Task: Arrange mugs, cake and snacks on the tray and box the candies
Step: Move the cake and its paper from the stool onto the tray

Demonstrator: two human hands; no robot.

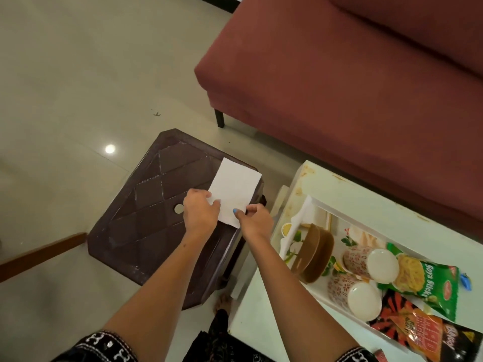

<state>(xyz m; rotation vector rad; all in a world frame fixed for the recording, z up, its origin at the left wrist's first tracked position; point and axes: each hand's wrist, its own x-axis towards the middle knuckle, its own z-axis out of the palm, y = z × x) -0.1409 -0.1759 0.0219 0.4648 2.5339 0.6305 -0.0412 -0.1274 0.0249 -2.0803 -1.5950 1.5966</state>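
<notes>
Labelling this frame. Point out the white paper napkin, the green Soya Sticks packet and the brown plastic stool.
white paper napkin (233, 188), head view, middle of the sheet.
green Soya Sticks packet (428, 286), head view, printed front.
brown plastic stool (151, 205), head view, patterned seat top.

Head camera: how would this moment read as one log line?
step: handling white paper | left hand: grip on it | right hand: grip on it | surface: brown stool | tray: mugs, snacks loaded

1. Stool (156, 205): dark brown moulded plastic, slightly glossy, scuffed along ridges.
2. Napkin (234, 190): white paper, matt.
3. Sofa (339, 87): maroon cloth, matt.
4. Floor (78, 74): polished tile, reflective.
5. Snack packets (428, 283): glossy plastic film.
6. Mugs (358, 259): glazed ceramic.
</notes>
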